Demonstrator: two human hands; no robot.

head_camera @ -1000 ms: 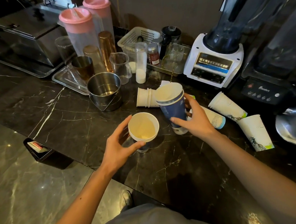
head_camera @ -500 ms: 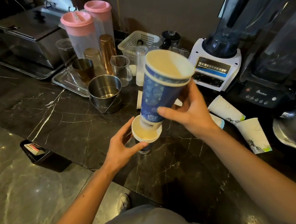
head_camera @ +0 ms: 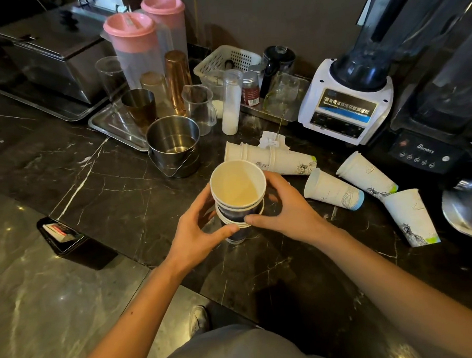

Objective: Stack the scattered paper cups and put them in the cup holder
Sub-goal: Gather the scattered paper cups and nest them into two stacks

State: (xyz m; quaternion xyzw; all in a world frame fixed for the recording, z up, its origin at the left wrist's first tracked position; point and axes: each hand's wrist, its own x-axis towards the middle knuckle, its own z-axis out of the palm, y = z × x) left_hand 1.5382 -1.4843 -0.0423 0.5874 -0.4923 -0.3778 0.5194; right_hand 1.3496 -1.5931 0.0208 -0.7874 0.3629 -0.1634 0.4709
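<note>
Both hands close around one stack of blue cups [head_camera: 237,206], which stands upright on the dark marble counter [head_camera: 115,185] with its open mouth up. The left hand [head_camera: 197,235] wraps the stack's left side and the right hand [head_camera: 288,211] its right side — fingers curled behind, thumbs on the near side with their tips close together at the lower band of rims. The upper cups sit nested in the lower ones, their rims standing higher than that band.

Just beyond the grip, a nested row of white cups [head_camera: 269,158] lies on its side, mouths pointing left. To the right of the grip three single white cups lie tipped over: a blue-based cup [head_camera: 335,191] nearest the right hand, a second cup [head_camera: 365,172] behind it, and a third cup [head_camera: 410,219] farthest right. Beyond and left of the grip stands a steel pail [head_camera: 173,146], near the stack but not touching it. Farther back are two pink-lidded pitchers [head_camera: 133,47] — and, back right, a white blender base [head_camera: 346,110].
</note>
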